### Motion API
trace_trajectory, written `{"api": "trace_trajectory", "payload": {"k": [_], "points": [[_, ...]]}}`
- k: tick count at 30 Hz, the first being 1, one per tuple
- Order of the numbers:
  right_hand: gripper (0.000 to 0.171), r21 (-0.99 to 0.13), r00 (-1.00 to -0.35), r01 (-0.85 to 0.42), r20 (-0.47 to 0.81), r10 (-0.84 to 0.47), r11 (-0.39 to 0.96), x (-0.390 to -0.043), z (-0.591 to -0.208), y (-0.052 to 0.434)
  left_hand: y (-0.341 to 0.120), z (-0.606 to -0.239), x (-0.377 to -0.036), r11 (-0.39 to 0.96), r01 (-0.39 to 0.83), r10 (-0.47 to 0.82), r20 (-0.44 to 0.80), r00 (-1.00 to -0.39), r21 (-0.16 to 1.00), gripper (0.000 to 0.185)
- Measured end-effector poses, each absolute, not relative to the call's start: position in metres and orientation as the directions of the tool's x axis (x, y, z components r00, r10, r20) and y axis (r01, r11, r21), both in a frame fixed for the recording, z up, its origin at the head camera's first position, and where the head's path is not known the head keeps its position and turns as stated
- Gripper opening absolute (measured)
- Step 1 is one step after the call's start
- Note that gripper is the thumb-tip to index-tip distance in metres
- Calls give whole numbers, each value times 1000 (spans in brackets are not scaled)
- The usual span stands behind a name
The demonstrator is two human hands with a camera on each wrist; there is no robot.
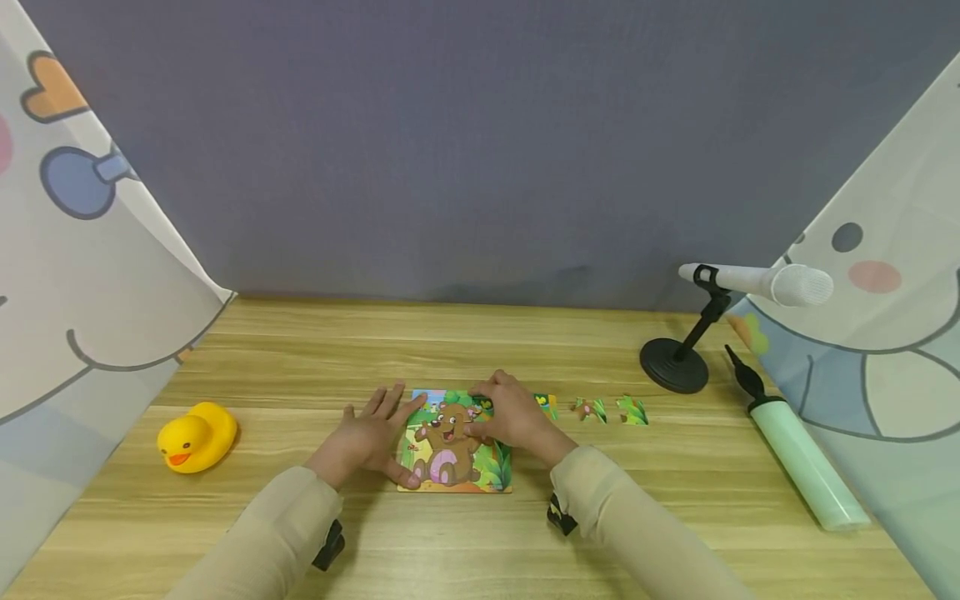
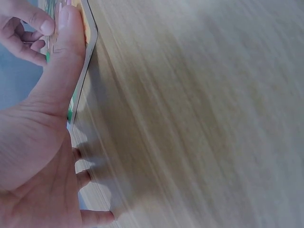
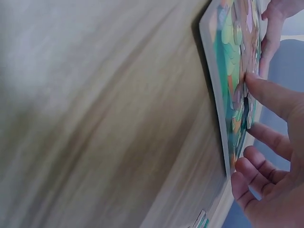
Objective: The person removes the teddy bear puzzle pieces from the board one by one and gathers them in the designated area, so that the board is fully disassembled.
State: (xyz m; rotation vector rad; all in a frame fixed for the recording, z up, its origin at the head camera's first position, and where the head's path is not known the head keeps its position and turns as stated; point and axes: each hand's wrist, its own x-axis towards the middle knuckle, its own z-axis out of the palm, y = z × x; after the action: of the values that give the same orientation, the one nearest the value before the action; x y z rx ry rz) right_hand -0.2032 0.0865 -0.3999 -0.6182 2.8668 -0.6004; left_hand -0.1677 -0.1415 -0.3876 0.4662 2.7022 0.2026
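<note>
A bear jigsaw puzzle [image 1: 447, 467] in a flat tray lies on the table. My left hand [image 1: 367, 437] is spread along the puzzle's left side, its thumb resting on the lower left corner. My right hand [image 1: 513, 412] reaches over the right part and pinches a puzzle piece [image 3: 249, 111] between thumb and forefinger, at a dark gap in the picture. Much of that piece is hidden by the fingers. Right of the hand lie loose pieces: a brown and green piece [image 1: 590, 409], a green piece [image 1: 632, 411], and another piece [image 1: 551, 405] partly covered by the hand.
On the left sits a yellow rubber duck [image 1: 197, 437]. A white microphone [image 1: 757, 282] on a black stand [image 1: 675, 364] is at the back right. Near the right edge lies a pale green pump [image 1: 806, 462] with a black nozzle. A grey panel [image 1: 480, 167] closes off the back.
</note>
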Motion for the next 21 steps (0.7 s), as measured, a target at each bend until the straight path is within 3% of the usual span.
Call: {"api": "trace_trajectory", "payload": {"k": [13, 21], "points": [[52, -403, -879, -458, 72, -471, 792, -202, -402, 90, -141, -386, -167, 934, 292, 349, -361, -865, 204, 123], [47, -373, -885, -447, 52, -462, 813, -204, -405, 91, -141, -384, -166, 933, 295, 353, -361, -863, 206, 122]]}}
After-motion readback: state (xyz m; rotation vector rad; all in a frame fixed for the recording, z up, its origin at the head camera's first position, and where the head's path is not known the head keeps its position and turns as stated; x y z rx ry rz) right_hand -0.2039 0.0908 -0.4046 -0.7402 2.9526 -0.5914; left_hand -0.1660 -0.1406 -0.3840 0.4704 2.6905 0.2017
